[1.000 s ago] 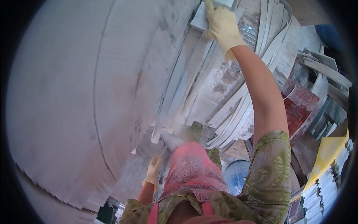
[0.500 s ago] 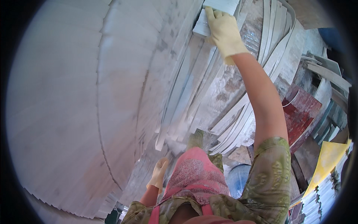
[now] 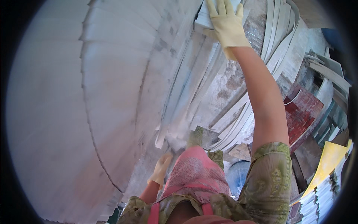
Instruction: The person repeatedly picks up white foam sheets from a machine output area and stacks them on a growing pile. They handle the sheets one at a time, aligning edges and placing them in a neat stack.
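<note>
Both hands wear pale yellow rubber gloves. My right hand (image 3: 228, 27) reaches to the top of the view, with its fingers spread out over a white block-like piece (image 3: 204, 20) with ridged sides. The palm rests on or just over the piece, whose far part is cut off by the upper edge. My left hand (image 3: 161, 168) hangs low beside the pink apron (image 3: 196, 171). Its fingers are hazy and partly hidden, so their pose is unclear. Left of the hands rises a large pale stacked surface (image 3: 112, 86) with a jagged seam.
Long white strips (image 3: 272, 33) lie on the worn surface at the right, some bent in loops. Beyond them is a red worn board (image 3: 304, 115) among scrap pieces. A blue bucket-like container (image 3: 238, 175) stands near my right side, and a yellow sheet (image 3: 328, 160) at the far right.
My right hand's fingers were bent over the white piece and are now stretched out and spread. The jagged seam at the left appears farther left in view. My left hand has barely moved.
</note>
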`<action>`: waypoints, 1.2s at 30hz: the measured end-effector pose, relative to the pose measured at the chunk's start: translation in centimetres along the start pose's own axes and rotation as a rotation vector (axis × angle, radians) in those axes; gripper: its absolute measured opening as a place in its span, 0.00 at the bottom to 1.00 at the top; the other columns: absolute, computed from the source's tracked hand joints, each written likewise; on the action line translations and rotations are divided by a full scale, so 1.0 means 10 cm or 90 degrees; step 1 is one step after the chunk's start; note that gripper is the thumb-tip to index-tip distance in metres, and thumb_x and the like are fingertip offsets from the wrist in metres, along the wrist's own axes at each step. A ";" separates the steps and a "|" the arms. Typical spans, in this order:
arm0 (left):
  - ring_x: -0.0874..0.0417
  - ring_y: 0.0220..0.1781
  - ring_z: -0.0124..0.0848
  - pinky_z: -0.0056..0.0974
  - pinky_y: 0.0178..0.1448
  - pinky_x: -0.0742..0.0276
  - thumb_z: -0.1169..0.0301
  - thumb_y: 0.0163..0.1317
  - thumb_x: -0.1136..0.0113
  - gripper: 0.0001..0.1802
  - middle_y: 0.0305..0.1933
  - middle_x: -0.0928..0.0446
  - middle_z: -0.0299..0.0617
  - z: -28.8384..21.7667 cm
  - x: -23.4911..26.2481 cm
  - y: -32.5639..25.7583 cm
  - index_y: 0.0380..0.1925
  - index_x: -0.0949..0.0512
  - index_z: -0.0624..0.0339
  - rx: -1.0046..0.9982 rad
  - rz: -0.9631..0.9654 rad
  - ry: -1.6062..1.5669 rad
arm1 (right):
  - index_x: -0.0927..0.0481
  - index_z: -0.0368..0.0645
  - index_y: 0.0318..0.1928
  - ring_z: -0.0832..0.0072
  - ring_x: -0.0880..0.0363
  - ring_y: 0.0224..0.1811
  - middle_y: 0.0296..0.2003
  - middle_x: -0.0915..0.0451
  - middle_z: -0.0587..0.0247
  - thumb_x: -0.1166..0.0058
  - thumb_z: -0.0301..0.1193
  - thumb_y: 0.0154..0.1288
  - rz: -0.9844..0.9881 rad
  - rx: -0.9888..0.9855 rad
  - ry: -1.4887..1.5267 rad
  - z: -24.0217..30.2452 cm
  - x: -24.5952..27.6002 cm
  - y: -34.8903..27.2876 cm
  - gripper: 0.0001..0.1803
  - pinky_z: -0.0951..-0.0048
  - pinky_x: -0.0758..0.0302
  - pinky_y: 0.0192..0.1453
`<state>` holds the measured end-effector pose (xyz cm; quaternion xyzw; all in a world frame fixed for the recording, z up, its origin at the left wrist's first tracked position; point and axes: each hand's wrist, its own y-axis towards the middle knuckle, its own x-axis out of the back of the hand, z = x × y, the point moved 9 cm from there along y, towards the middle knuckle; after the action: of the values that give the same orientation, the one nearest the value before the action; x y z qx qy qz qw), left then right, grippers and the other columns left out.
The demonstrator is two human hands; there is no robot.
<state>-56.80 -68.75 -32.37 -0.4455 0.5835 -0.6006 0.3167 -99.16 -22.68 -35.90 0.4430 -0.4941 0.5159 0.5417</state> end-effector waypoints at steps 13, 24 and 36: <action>0.22 0.60 0.29 0.36 0.66 0.28 0.56 0.73 0.43 0.29 0.59 0.21 0.42 0.16 0.10 0.19 0.64 0.27 0.67 -0.075 -0.001 -0.020 | 0.44 0.36 0.75 0.53 0.45 0.76 0.71 0.40 0.41 0.38 0.43 0.57 -0.194 -0.398 0.728 -1.17 -0.08 -0.82 0.50 0.44 0.51 0.77; 0.21 0.59 0.27 0.34 0.64 0.27 0.56 0.73 0.43 0.28 0.57 0.20 0.41 0.33 0.11 0.16 0.63 0.26 0.66 -0.004 -0.005 0.001 | 0.37 0.36 0.72 0.59 0.34 0.70 0.63 0.30 0.44 0.45 0.40 0.67 -0.211 -0.364 0.762 -0.70 -0.63 -0.17 0.37 0.55 0.41 0.73; 0.22 0.60 0.28 0.34 0.66 0.28 0.56 0.73 0.42 0.30 0.59 0.21 0.41 -0.21 -0.01 0.10 0.65 0.28 0.67 -0.103 -0.025 -0.039 | 0.29 0.35 0.68 0.64 0.23 0.63 0.56 0.19 0.48 0.53 0.36 0.78 -0.253 -0.431 0.850 -0.94 -0.17 -1.84 0.25 0.67 0.30 0.68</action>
<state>-58.80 -67.87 -33.20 -0.4989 0.6117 -0.5436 0.2855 -80.04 -14.92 -38.17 -0.0713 -0.1052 0.3875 0.9131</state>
